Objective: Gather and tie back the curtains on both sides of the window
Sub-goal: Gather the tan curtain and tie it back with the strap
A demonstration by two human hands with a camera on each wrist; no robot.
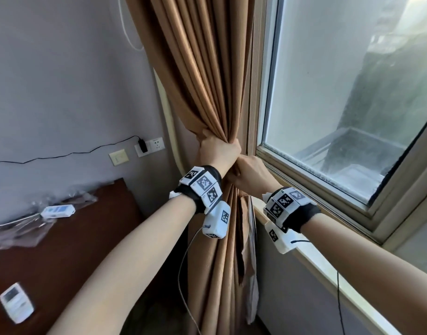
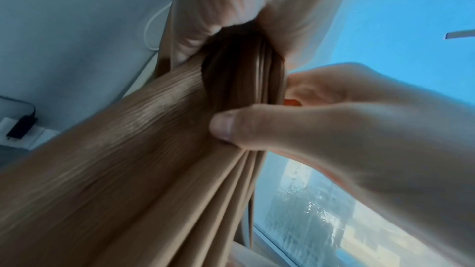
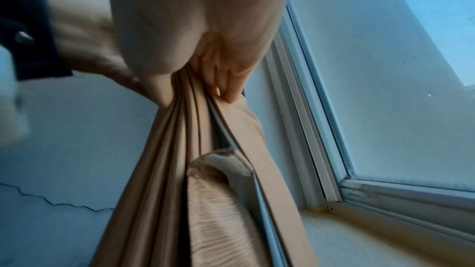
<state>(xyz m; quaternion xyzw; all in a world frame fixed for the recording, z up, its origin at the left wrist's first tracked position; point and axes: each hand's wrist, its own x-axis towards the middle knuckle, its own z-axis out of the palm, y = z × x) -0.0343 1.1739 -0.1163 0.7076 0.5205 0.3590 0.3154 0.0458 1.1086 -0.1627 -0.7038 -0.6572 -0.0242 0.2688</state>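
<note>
Head view: the left hand (image 1: 218,151) clenches the gathered curtain (image 1: 202,76), bunching its pleats beside the window (image 1: 333,97); just below, the right hand (image 1: 249,175) grips it too.

Wrist views: both fists wrap folds, ready for tying.

Daylight is coming through the window (image 1: 328,93) | grey wall (image 1: 62,81) is carrying a socket (image 1: 149,146) | dark wooden furniture (image 1: 62,250) is standing below.
</note>
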